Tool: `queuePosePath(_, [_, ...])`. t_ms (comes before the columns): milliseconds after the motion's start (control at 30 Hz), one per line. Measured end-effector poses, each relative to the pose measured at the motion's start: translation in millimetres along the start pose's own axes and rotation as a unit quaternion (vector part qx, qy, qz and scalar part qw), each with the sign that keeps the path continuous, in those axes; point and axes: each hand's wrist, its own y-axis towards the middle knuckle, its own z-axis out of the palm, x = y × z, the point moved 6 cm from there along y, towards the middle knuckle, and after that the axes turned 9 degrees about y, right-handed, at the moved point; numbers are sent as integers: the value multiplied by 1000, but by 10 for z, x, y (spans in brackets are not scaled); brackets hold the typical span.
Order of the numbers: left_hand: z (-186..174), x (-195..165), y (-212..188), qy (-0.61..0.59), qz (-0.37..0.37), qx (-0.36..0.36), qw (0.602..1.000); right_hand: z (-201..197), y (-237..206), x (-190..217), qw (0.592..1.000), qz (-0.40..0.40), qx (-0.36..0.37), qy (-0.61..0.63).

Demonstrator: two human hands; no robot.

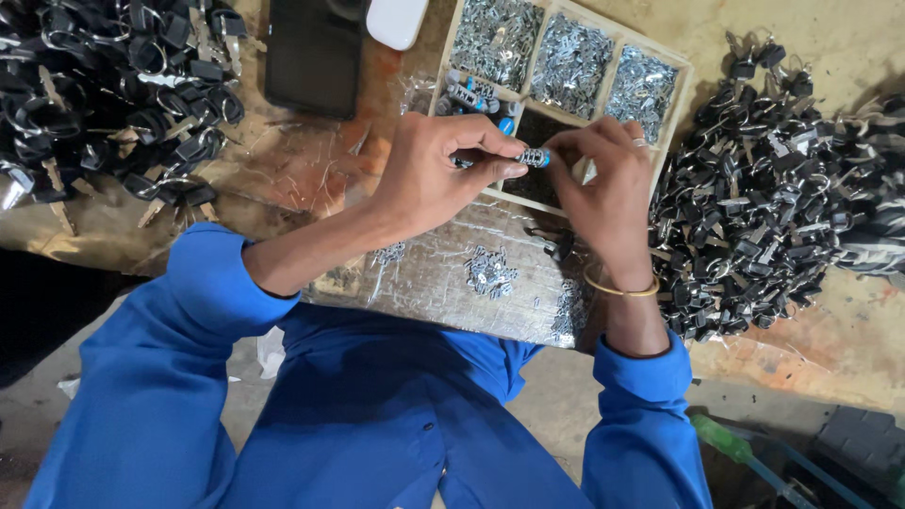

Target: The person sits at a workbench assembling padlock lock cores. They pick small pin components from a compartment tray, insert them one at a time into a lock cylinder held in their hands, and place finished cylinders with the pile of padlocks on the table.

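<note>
My left hand (pixel 438 170) and my right hand (pixel 603 184) meet above the middle of the table. Between their fingertips they hold one small metal cylinder with a blue end (pixel 534 157). It lies sideways, with the left thumb and forefinger on its left part and the right fingers on its right end. Directly beneath the hands is a wooden compartment tray (pixel 681 80) whose back sections hold several small silver metal parts. A few similar blue-tipped cylinders (pixel 471 97) lie in its left section.
Large heaps of black-headed keys on rings lie at the right (pixel 773 188) and at the back left (pixel 113 85). A dark phone (pixel 313 55) and a white object (pixel 396 21) rest at the back. Loose silver parts (pixel 490 271) are scattered on a foil-covered board near me.
</note>
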Motion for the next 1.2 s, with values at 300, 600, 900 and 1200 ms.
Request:
queuePosePath(300, [-45, -16, 46, -2, -17, 12, 1000, -157, 22, 101, 984, 35, -20, 174])
queuePosePath(600, [-107, -59, 79, 27, 9, 0, 1000, -138, 112, 328, 982, 24, -5, 187])
queuePosePath(900, [-143, -133, 93, 28, 40, -6, 999, -266, 199, 581, 997, -58, 38, 40])
queuePosePath(1200, [-376, -290, 232, -16, 37, -11, 999, -629, -141, 710, 982, -11, 151, -111])
